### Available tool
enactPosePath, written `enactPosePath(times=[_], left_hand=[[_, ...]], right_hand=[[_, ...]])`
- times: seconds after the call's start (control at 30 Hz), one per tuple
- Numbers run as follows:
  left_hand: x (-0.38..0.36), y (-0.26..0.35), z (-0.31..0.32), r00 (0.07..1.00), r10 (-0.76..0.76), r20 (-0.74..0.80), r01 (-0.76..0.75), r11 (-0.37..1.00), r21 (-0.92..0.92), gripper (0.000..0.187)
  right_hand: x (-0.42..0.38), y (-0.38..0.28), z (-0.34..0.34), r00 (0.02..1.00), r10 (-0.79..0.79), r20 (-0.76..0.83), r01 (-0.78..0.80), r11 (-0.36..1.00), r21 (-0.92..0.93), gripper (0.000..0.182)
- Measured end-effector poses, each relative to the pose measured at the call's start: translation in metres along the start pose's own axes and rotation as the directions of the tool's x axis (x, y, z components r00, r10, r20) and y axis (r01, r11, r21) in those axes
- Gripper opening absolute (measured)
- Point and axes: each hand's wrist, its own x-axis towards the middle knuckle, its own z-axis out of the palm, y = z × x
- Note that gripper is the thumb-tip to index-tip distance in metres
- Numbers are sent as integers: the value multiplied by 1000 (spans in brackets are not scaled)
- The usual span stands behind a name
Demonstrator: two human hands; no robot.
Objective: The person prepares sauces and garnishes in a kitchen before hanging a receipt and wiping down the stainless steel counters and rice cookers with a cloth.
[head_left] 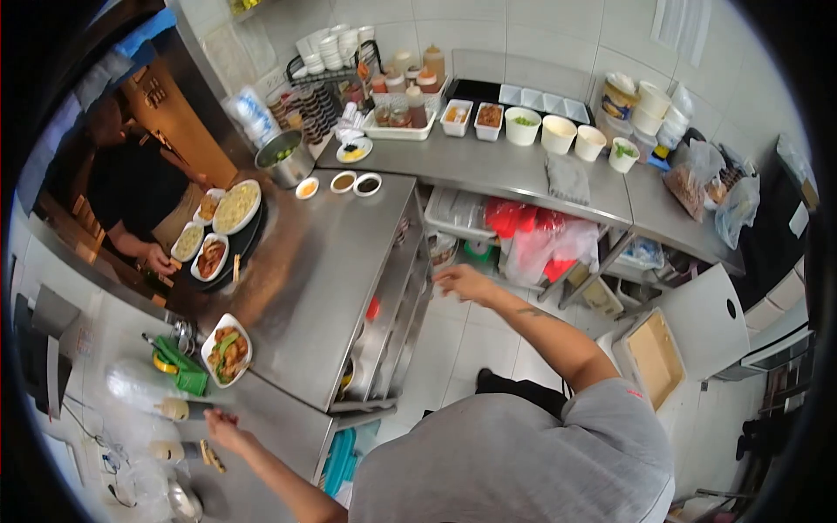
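L hand is reaching out at approx 8 o'clock of the view, hovering over the steel table; fingers are looking loosely curled, narrow, w/ nothing seen in them, though it's too small to be sure. Nearest things: a white plate of food w/ brownish pieces & green veg, sitting just at 12 o'clock of the hand, not touching it; a green packet lying near, at 10 o'clock of the hand; a pale squeeze bottle lying just beside it at 9 o'clock.

R hand is hanging at the view's centre, palm down, fingers spread fairly wide, holding nothing. It's floating off the table's edge, above the floor, w/ the under-table shelves at its 9 o'clock.

At 10 o'clock of the view a black tray is carrying several white dishes of food, incl. a big plate of noodles. Another person in a black top is standing behind it, one hand resting at the tray's far edge. A steel pot & 3 small sauce dishes are sitting at 12 o'clock of the tray. Along the back table, white tubs & condiment bottles are lining the wall.
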Motion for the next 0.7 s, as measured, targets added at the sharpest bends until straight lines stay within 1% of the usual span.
enactPosePath(times=[0.03,0.07,0.1,0.17,0.2,0.23,0.27,0.3,0.33,0.37,0.4,0.43,0.53,0.57,0.63,0.67,0.7], left_hand=[[-19,20,16,1000,12,-2,-12,1000,-28,29],[-38,30,36,1000,24,-4,-24,998,-53,31],[-56,34,64,999,29,15,-28,999,-37,30],[-83,43,126,998,40,56,-40,999,-5,30],[-86,33,155,979,72,189,-87,994,71,26],[-89,20,188,943,95,319,-146,979,139,22],[-106,18,229,900,185,396,-255,958,133,12],[-135,26,274,842,269,468,-362,924,121,6],[-164,39,311,734,398,551,-511,857,62,14],[-187,51,343,598,509,619,-641,767,-11,26],[-196,56,370,445,508,738,-706,706,-60,28],[-202,59,396,276,486,830,-757,642,-124,31],[-217,84,473,-5,301,954,-619,748,-239,23],[-217,92,499,-28,264,964,-567,790,-233,21],[-211,108,555,-90,190,978,-461,862,-210,18],[-207,115,584,-121,169,978,-356,912,-201,18],[-203,123,613,-156,150,976,-244,952,-186,19]], right_hand=[[0,8,-37,993,-6,-116,5,1000,-13,28],[2,20,-71,968,-80,-238,74,997,-33,25],[2,28,-100,924,-151,-353,138,989,-60,23],[-16,11,-145,868,-145,-475,110,989,-103,21],[-22,3,-166,831,-147,-536,97,988,-121,19],[-20,6,-186,809,-190,-556,129,981,-147,19],[-17,10,-201,786,-230,-573,159,972,-171,18],[-13,13,-211,764,-267,-588,186,963,-195,18],[-8,15,-219,771,-263,-580,214,965,-153,18],[-4,15,-226,779,-260,-571,241,964,-111,18],[0,13,-232,786,-257,-562,267,961,-67,18],[-5,-7,-234,800,-245,-547,233,968,-94,19],[6,-57,-256,823,-236,-516,252,967,-40,20],[14,-74,-268,786,-304,-538,266,952,-151,20],[42,-101,-299,677,-471,-565,354,882,-311,19],[55,-118,-315,614,-548,-569,382,836,-393,19],[65,-138,-329,571,-595,-566,402,804,-439,18]])
